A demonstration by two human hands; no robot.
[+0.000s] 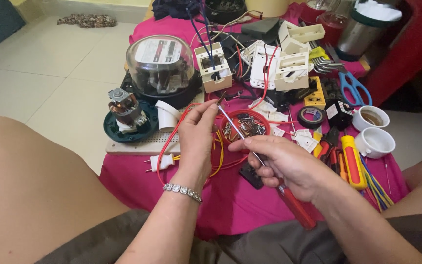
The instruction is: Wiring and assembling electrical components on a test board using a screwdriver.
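From the head view I see my left hand (196, 139) raised over the pink cloth (230, 205), thumb and forefinger pressed together on a tiny part (too small for me to name) at the fingertips (214, 104). My right hand (284, 164) is closed around a red-handled screwdriver (269, 171), its shaft running up and left so the tip touches that small part. Both hands hover just in front of a round red dish of screws (244, 126). A red wire (164, 142) loops under my left hand, and a white two-pin plug (161, 162) lies near the wrist. Behind sit a glass-domed electricity meter (160, 63), a small motor on a green base (128, 117), white switch boxes (289, 63) and blue-handled scissors (355, 88). To the right lie a yellow-and-red screwdriver (353, 164), a roll of black tape (311, 117) and two white ceramic lamp holders (374, 132).
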